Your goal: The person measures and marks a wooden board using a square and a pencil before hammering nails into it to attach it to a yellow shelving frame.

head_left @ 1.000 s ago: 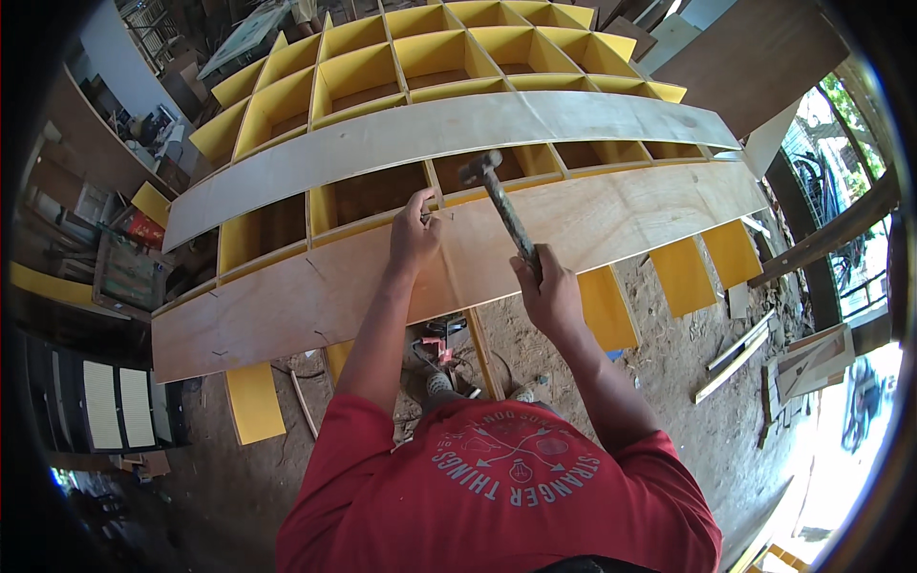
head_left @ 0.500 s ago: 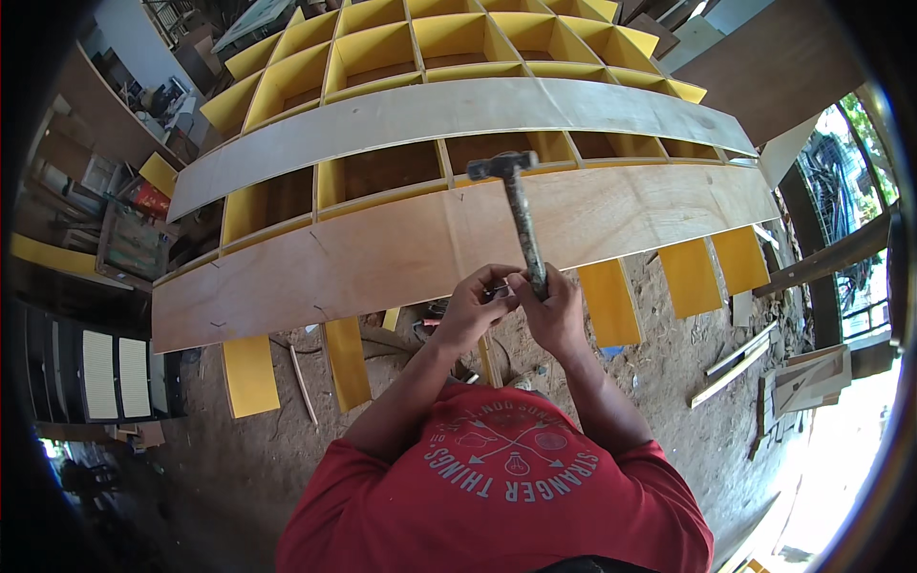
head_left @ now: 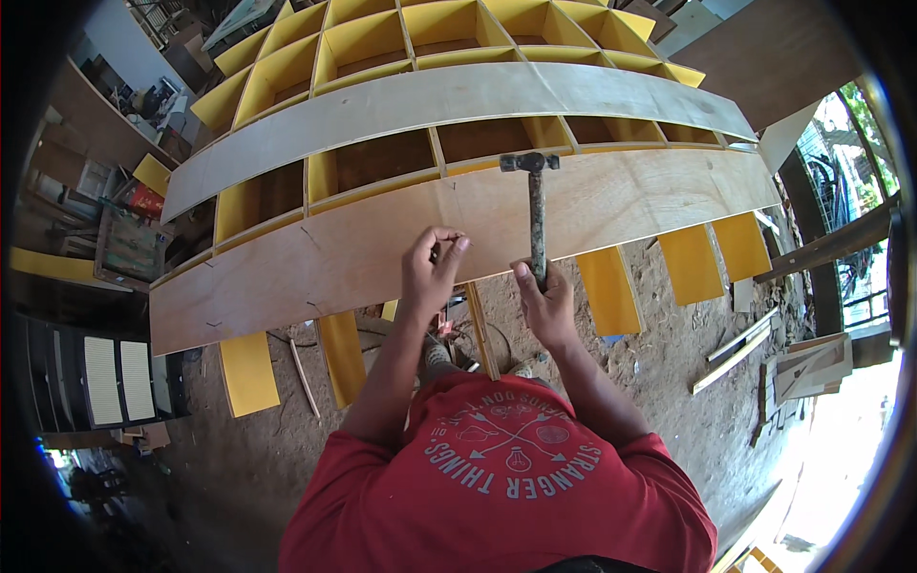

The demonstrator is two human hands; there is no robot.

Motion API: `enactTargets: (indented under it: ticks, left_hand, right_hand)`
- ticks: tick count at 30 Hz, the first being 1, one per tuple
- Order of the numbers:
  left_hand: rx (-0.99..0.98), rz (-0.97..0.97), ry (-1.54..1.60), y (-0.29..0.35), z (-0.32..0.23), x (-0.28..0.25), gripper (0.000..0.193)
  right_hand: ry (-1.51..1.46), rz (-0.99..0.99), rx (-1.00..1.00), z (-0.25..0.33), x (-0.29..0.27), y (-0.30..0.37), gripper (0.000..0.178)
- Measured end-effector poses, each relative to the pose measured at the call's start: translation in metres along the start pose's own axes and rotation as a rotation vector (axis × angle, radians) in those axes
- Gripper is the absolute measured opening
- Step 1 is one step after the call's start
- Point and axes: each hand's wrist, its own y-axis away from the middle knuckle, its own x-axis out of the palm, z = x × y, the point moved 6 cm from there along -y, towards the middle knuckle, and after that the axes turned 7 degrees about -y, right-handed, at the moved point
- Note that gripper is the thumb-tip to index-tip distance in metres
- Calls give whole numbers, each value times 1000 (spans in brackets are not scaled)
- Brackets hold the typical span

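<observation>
My right hand (head_left: 547, 304) is wrapped round the handle of a hammer (head_left: 537, 215), which stands upright with its dark metal head at the top. My left hand (head_left: 435, 267) is raised over the near plywood strip (head_left: 382, 248), thumb and forefinger pinched on what looks like a small nail; the fingers mostly hide it. Several nails (head_left: 310, 236) stick up from this strip, toward its left part and near its middle. The strip lies across a large yellow-sided grid frame (head_left: 373, 177).
A second, paler plywood strip (head_left: 420, 95) crosses the frame farther back. Yellow panels (head_left: 609, 296) jut toward me from under the near strip. Loose wood sticks (head_left: 735, 353) and offcuts (head_left: 807, 372) lie on the dirt floor at right. Dark cabinet-like panels (head_left: 115, 377) stand at left.
My hands have moved apart. The left has gone up and left over the near strip. The right has shifted slightly, and the hammer has turned more upright.
</observation>
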Motion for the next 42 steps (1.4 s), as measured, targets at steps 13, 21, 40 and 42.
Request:
enactTargets:
  ticks: [13, 21, 40, 42]
  left_hand:
    - [127, 264, -229, -6, 10, 6, 7]
    - [153, 246, -241, -6, 10, 6, 6]
    - [192, 267, -283, -4, 7, 6, 12]
    - [194, 267, -287, -5, 8, 6, 13]
  right_hand:
    - [335, -58, -16, -1, -47, 37, 31]
    - [511, 4, -71, 31, -40, 40, 33]
    - [917, 114, -425, 83, -39, 57, 33]
    - [1046, 167, -338, 66, -42, 51, 32]
